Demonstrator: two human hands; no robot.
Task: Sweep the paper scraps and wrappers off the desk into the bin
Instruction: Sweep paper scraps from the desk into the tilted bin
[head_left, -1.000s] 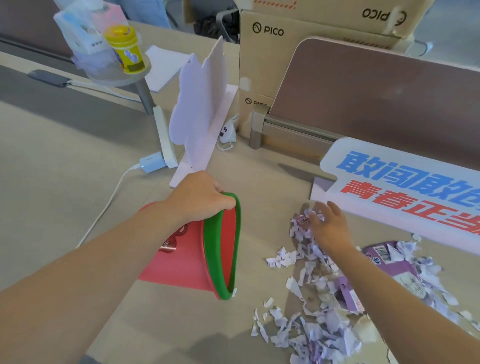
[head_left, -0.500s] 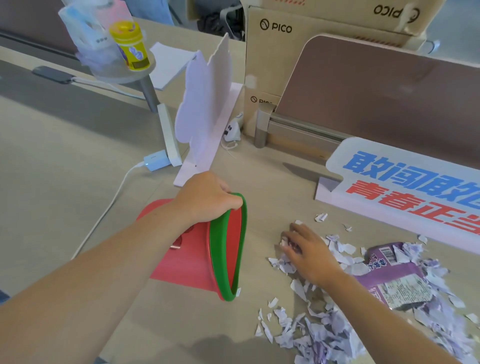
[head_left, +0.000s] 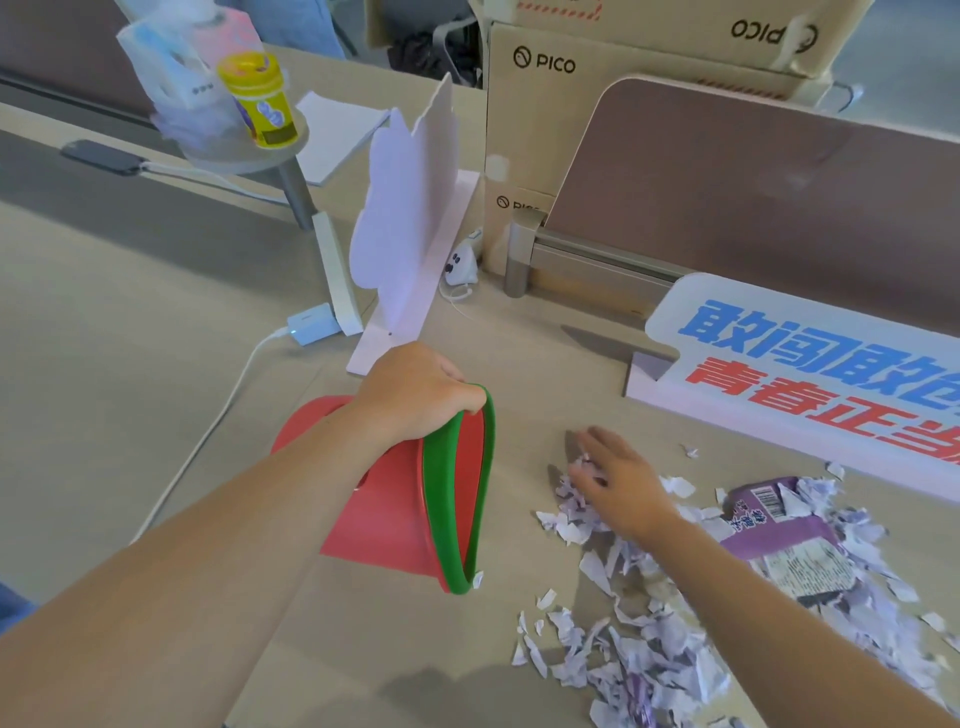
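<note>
Your left hand (head_left: 415, 395) is in the middle of the frame. It grips the top of the green rim of the bin (head_left: 379, 514), with the fingers curled over the edge. The bin is red and tipped on its side, with its mouth facing right, toward the mess. It is low on the counter (head_left: 130, 415), but you cannot tell if it rests there. One tiny white bit sticks to the low end of the rim.

Your right hand (head_left: 618, 483) is right of the bin's mouth, a little apart from it. It lies flat with straight fingers, palm down on the top edge of the scraps (head_left: 639, 654). It holds nothing. The scraps are white and pale purple. They lie in a loose heap from under that hand down to the lower right corner. A purple wrapper (head_left: 779, 540) lies among them, right of your arm, with a bar code showing.

Above the mess, at the right edge, stands a white sign (head_left: 810, 374) with big blue and red letters. A white card (head_left: 400, 208) stands above the bin. A yellow jar (head_left: 257, 101) sits at the upper left. Brown boxes (head_left: 545, 104) are at the top.
</note>
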